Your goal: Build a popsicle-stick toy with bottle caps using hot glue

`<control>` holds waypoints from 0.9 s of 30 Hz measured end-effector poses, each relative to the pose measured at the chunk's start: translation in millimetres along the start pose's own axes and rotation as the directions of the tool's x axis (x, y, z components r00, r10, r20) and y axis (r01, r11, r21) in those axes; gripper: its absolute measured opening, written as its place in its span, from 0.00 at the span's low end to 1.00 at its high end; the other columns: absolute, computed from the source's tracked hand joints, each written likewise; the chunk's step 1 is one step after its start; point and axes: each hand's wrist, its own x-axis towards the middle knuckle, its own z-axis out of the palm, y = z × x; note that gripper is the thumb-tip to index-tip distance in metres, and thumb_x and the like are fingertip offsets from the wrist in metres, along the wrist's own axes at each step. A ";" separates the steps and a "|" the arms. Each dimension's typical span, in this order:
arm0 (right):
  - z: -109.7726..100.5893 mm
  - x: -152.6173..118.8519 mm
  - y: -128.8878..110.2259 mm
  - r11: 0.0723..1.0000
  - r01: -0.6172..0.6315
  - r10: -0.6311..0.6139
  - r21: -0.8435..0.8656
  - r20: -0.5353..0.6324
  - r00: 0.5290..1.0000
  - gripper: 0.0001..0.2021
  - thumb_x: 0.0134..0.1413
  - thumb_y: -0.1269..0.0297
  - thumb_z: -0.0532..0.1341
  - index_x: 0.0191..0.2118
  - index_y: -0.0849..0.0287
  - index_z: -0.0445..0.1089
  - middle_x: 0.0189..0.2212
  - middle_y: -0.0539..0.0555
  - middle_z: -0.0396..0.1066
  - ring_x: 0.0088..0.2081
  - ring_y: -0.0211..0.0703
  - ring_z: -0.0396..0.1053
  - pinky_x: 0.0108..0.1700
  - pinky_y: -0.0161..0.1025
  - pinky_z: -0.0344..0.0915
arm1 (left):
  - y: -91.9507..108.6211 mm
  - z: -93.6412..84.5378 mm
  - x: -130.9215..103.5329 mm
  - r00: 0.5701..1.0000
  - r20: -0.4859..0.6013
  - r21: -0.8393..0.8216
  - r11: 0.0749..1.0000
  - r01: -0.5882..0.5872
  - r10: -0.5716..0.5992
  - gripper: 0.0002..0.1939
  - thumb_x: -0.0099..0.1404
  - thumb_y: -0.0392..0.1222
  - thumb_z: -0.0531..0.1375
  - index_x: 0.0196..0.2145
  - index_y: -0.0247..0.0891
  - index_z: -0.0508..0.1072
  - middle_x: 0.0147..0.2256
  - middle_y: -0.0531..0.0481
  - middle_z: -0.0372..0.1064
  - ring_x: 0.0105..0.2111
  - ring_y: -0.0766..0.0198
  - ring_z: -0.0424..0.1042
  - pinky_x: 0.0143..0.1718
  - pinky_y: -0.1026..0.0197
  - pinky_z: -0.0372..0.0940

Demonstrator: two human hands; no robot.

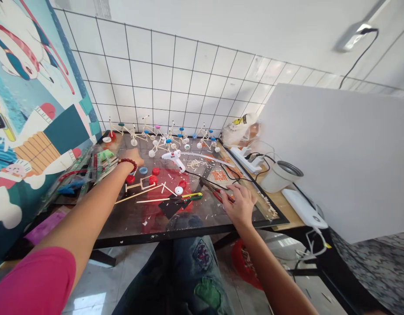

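Red-handled pliers (217, 192) are in my right hand (239, 203), at the right part of the dark table, fingers wrapped over the handles. My left hand (132, 158) reaches to the back left, beside the small stick models; its fingers are small and blurred, so what they hold is unclear. A white glue gun (175, 160) lies between my hands. Nearer me are a small stick frame (139, 185), thin wooden sticks (152, 201), red caps (155, 171), a blue cap (143, 170) and green-handled scissors (192, 197) on a black piece (171, 207).
Several stick models with coloured caps (169, 141) stand along the back edge. On the right are a power strip (246, 160), cables, a white round container (282, 176) and a white box (305, 209). Plastic packets (74, 183) lie left. A red basin (244, 262) is below the table.
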 end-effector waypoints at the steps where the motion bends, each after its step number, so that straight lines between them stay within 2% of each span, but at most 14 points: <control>1: 0.5 -0.1 0.3 1.000 -0.001 0.001 -0.002 -0.003 1.000 0.13 0.61 0.54 0.60 0.43 0.57 0.74 0.44 0.59 0.75 0.47 0.52 0.70 0.50 0.48 0.57 | -1.8 -5.7 -2.9 0.999 -0.053 -0.025 1.000 -0.004 0.002 0.26 0.48 0.37 0.69 0.45 0.29 0.72 0.45 0.32 0.74 0.48 0.43 0.72 0.45 0.52 0.63; 4: 0.6 0.3 3.1 1.000 0.006 -0.006 0.009 -0.013 1.000 0.14 0.60 0.54 0.61 0.45 0.57 0.73 0.45 0.59 0.74 0.48 0.53 0.70 0.50 0.50 0.58 | -5.0 -24.0 -19.4 0.978 -0.210 -0.220 0.974 -0.053 0.006 0.28 0.47 0.40 0.69 0.47 0.32 0.71 0.36 0.42 0.75 0.40 0.51 0.73 0.38 0.59 0.63; 5: -0.3 0.7 3.8 1.000 0.008 -0.008 0.028 -0.022 1.000 0.14 0.60 0.54 0.61 0.46 0.57 0.73 0.45 0.59 0.74 0.48 0.54 0.70 0.50 0.51 0.58 | -4.2 -28.7 -28.4 0.972 -0.235 -0.389 0.914 -0.111 0.018 0.30 0.46 0.40 0.69 0.49 0.33 0.71 0.31 0.46 0.74 0.35 0.55 0.73 0.34 0.61 0.62; 7: -4.5 1.7 1.2 0.995 -0.003 0.010 0.104 -0.065 0.998 0.13 0.60 0.55 0.61 0.46 0.57 0.73 0.46 0.59 0.74 0.48 0.55 0.70 0.51 0.53 0.59 | 1.3 -33.2 -51.1 0.979 -0.197 -0.763 0.618 -0.188 0.054 0.34 0.46 0.42 0.69 0.52 0.34 0.70 0.25 0.53 0.71 0.26 0.62 0.68 0.29 0.62 0.59; 8: -7.6 2.3 -3.5 0.985 -0.024 0.041 0.172 -0.097 0.994 0.13 0.60 0.56 0.61 0.46 0.57 0.73 0.46 0.60 0.74 0.48 0.54 0.70 0.52 0.54 0.60 | 5.8 -33.0 -63.9 0.979 -0.163 -0.865 0.460 -0.201 0.121 0.36 0.46 0.42 0.69 0.54 0.34 0.70 0.24 0.54 0.70 0.24 0.64 0.67 0.28 0.63 0.58; 10: -14.3 3.5 -22.2 0.922 -0.100 0.155 0.375 -0.120 0.981 0.12 0.60 0.57 0.60 0.46 0.56 0.72 0.44 0.59 0.74 0.45 0.52 0.70 0.50 0.53 0.63 | 16.9 -28.4 -88.9 0.964 -0.118 -0.956 0.236 -0.175 0.238 0.38 0.45 0.42 0.70 0.55 0.34 0.69 0.24 0.56 0.69 0.24 0.67 0.65 0.27 0.64 0.57; 11: -17.2 4.3 -36.3 0.851 -0.152 0.226 0.502 -0.089 0.970 0.13 0.60 0.57 0.60 0.47 0.56 0.71 0.43 0.59 0.74 0.42 0.49 0.71 0.48 0.50 0.65 | 22.8 -24.8 -99.7 0.955 -0.112 -0.977 0.147 -0.156 0.274 0.38 0.44 0.41 0.70 0.54 0.34 0.69 0.24 0.56 0.69 0.24 0.68 0.65 0.28 0.65 0.58; 13: -19.9 6.9 -71.5 0.615 -0.297 0.311 0.731 0.122 0.943 0.15 0.60 0.56 0.60 0.49 0.56 0.69 0.41 0.57 0.74 0.38 0.45 0.71 0.42 0.46 0.68 | 33.6 -16.8 -116.1 0.945 -0.133 -0.988 0.035 -0.151 0.299 0.38 0.44 0.39 0.71 0.54 0.34 0.69 0.25 0.57 0.69 0.24 0.70 0.65 0.27 0.66 0.58; 16: -15.5 14.0 -126.5 0.277 -0.463 0.237 0.842 0.407 0.882 0.15 0.58 0.53 0.62 0.46 0.56 0.70 0.40 0.55 0.75 0.41 0.44 0.72 0.45 0.43 0.68 | 44.6 -6.0 -128.4 0.934 -0.172 -0.985 -0.041 -0.167 0.313 0.38 0.45 0.38 0.71 0.55 0.35 0.69 0.25 0.58 0.69 0.23 0.71 0.64 0.27 0.67 0.58; 18: -9.1 19.9 -154.1 0.161 -0.529 0.155 0.833 0.508 0.848 0.17 0.55 0.51 0.64 0.45 0.56 0.71 0.38 0.54 0.76 0.39 0.44 0.72 0.44 0.42 0.68 | 48.1 -1.0 -132.1 0.922 -0.196 -0.981 -0.059 -0.187 0.334 0.37 0.47 0.38 0.71 0.56 0.36 0.68 0.25 0.58 0.69 0.24 0.72 0.65 0.29 0.67 0.60; 20: -2.0 25.0 -171.9 0.120 -0.568 0.101 0.814 0.560 0.823 0.18 0.51 0.50 0.66 0.43 0.56 0.72 0.35 0.53 0.76 0.37 0.43 0.72 0.42 0.40 0.68 | 49.6 2.3 -134.9 0.911 -0.214 -0.977 -0.063 -0.205 0.353 0.35 0.48 0.38 0.71 0.55 0.37 0.69 0.25 0.59 0.69 0.25 0.72 0.65 0.31 0.67 0.61; 23: 9.1 30.2 -185.7 0.119 -0.587 0.063 0.801 0.584 0.809 0.15 0.51 0.49 0.64 0.35 0.57 0.71 0.26 0.51 0.73 0.30 0.42 0.70 0.36 0.39 0.67 | 49.9 6.5 -138.1 0.909 -0.197 -0.980 -0.059 -0.188 0.367 0.30 0.49 0.39 0.71 0.51 0.38 0.74 0.27 0.56 0.70 0.28 0.70 0.68 0.33 0.67 0.63; 25: 16.5 34.1 -190.0 0.140 -0.573 0.054 0.807 0.572 0.818 0.14 0.52 0.49 0.63 0.32 0.57 0.70 0.23 0.50 0.72 0.27 0.41 0.69 0.34 0.39 0.66 | 48.9 10.2 -138.3 0.911 -0.149 -0.989 -0.033 -0.147 0.384 0.25 0.50 0.42 0.72 0.47 0.38 0.76 0.30 0.52 0.73 0.33 0.66 0.72 0.36 0.65 0.66; 27: 23.5 40.9 -190.2 0.208 -0.539 0.024 0.816 0.547 0.837 0.14 0.52 0.50 0.63 0.32 0.56 0.71 0.24 0.49 0.73 0.27 0.41 0.69 0.33 0.38 0.66 | 46.0 14.4 -135.7 0.920 -0.093 -0.995 -0.017 -0.093 0.380 0.23 0.51 0.46 0.71 0.45 0.37 0.78 0.32 0.49 0.76 0.34 0.62 0.74 0.36 0.62 0.67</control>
